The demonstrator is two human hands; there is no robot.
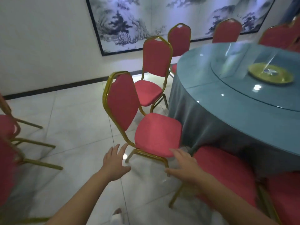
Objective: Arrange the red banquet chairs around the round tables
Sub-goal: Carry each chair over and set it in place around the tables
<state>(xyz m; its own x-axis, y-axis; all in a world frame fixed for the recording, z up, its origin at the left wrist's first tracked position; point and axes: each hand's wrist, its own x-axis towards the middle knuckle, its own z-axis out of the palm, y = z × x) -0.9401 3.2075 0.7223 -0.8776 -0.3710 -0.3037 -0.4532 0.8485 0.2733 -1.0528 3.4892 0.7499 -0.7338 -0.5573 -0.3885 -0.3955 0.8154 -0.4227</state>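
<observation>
Beside a round table (203,75) draped in a blue-grey cloth (191,114), a person reaches with both bare hands toward the nearest chair (158,133), red-cushioned and gold-framed, in the head camera's view. Here the left hand (116,159) hovers with fingers spread just beside the chair's rear leg, grasping nothing. The right hand (184,166) stretches out flat and released toward the seat's near edge; whether its fingertips touch the cushion cannot be told through the blur. The chair stands on the pale tiled floor (73,127), seat front against the hanging cloth, back turned away to the left. A second chair (155,60) stands just beyond it at the table's edge, and the far chairs (227,31) ring the other side beneath a framed ink landscape (146,18). Another red seat (227,172) fills the lower right by the cloth, while spare chairs (6,127) wait well apart at the left edge. The step in hand appears to be the fine placing of the nearest chair. The next move likely calls for a hold on its frame or seat, a small turn to square it to the table and even the gaps with its neighbours, then a trip to the spare chairs.
</observation>
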